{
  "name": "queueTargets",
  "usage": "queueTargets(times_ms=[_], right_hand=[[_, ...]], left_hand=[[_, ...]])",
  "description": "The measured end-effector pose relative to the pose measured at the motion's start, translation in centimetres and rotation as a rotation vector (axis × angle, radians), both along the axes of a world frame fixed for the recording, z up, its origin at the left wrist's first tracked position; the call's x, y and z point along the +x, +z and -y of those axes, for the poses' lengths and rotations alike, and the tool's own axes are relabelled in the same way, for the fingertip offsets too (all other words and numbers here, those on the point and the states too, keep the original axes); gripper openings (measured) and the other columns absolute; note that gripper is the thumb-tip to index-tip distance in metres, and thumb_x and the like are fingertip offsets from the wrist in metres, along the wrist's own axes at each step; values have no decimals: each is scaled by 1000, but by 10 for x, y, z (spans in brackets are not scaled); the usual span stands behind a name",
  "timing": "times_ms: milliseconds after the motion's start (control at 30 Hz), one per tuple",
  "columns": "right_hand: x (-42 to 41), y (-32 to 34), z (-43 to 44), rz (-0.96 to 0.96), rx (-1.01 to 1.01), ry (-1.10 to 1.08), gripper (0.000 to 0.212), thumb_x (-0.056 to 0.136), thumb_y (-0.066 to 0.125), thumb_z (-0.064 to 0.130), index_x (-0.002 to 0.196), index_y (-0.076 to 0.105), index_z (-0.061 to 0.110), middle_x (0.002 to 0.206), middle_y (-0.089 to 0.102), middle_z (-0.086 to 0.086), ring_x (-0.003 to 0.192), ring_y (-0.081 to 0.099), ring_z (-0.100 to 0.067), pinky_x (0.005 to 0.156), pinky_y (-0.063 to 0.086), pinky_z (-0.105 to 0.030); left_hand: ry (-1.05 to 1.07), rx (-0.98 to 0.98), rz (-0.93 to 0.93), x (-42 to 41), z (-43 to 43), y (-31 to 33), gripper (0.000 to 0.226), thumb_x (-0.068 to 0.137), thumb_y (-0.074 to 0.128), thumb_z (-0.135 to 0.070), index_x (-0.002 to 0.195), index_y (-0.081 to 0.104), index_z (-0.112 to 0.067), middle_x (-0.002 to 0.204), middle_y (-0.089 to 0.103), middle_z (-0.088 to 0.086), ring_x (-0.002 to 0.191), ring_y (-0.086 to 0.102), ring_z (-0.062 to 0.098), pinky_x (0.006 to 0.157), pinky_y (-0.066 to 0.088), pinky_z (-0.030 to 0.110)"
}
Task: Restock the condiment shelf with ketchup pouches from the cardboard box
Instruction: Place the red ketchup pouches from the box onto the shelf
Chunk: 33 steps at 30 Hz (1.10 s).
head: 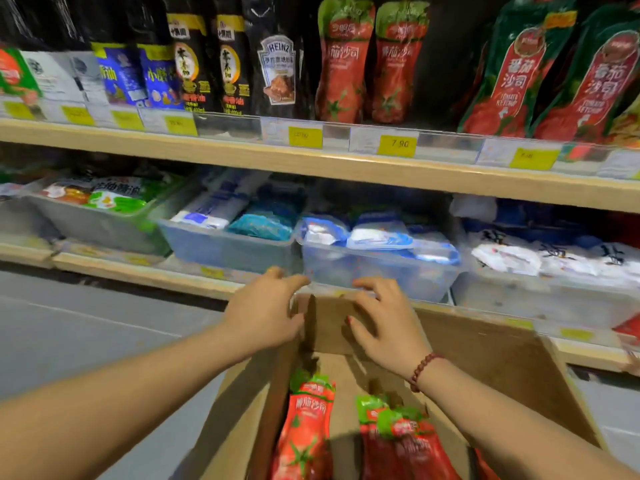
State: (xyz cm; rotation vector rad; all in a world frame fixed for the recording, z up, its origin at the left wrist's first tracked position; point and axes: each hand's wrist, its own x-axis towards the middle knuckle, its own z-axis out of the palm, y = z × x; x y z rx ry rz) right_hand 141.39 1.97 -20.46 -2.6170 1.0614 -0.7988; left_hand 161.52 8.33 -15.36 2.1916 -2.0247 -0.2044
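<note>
The right hand, a bead bracelet at its wrist, lies flat with fingers spread on the inner face of the far flap of the cardboard box. The left hand, fingers loosely extended and gripping nothing, rests at that flap's left corner. Both appear to press the flap back toward the front edge of the lower shelf, so the step in hand looks like opening the box. Inside lie the ketchup pouches, one at the left and a few overlapping at the right, none lifted yet. The next move calls for gripping one pouch and standing it on the upper shelf beside the two matching pouches, probably in the dark gap to their right.
</note>
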Motion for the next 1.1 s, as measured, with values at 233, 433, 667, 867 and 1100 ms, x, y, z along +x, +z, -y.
queueTargets(times_ms=[233, 433, 667, 867, 1100], right_hand=[[4, -87, -18, -213, 382, 33, 48, 77, 62, 47, 122, 53, 33, 120, 46, 7, 114, 38, -12, 97, 34, -25], [19, -136, -25, -366, 661, 14, 69, 70, 67, 55, 132, 40, 45, 139, 33, 5, 133, 24, -14, 108, 23, -29], [34, -159, -22, -547, 669, 98, 78, 73, 56, 67, 141, 21, 50, 157, 7, -7, 144, 5, -24, 116, 14, -39], [34, -158, -23, -531, 710, 164, 69, 74, 58, 63, 135, 40, 36, 150, 28, -5, 137, 26, -25, 112, 24, -41], [44, -142, -26, -515, 599, 117, 64, 61, 74, 55, 119, 47, 46, 117, 43, 1, 110, 34, -18, 97, 26, -31]], left_hand=[[74, 139, -69, 11, -39, -71, 75, 79, 57, -49, 140, 15, -55, 148, 35, 7, 118, 54, 27, 93, 48, 37], [69, 24, -340, 15, -47, -88, 75, 83, 57, -36, 136, 11, -63, 144, 42, -5, 116, 53, 16, 90, 51, 33], [106, -35, -617, 14, -50, -100, 66, 76, 51, -39, 132, 26, -64, 127, 53, -17, 112, 52, 3, 90, 52, 31], [132, -56, -660, 13, -48, -107, 63, 74, 49, -42, 130, 29, -65, 119, 50, -25, 103, 47, -13, 83, 46, 16], [124, -70, -643, 13, -49, -107, 62, 75, 48, -41, 129, 29, -65, 122, 52, -19, 103, 50, -7, 85, 48, 19]])
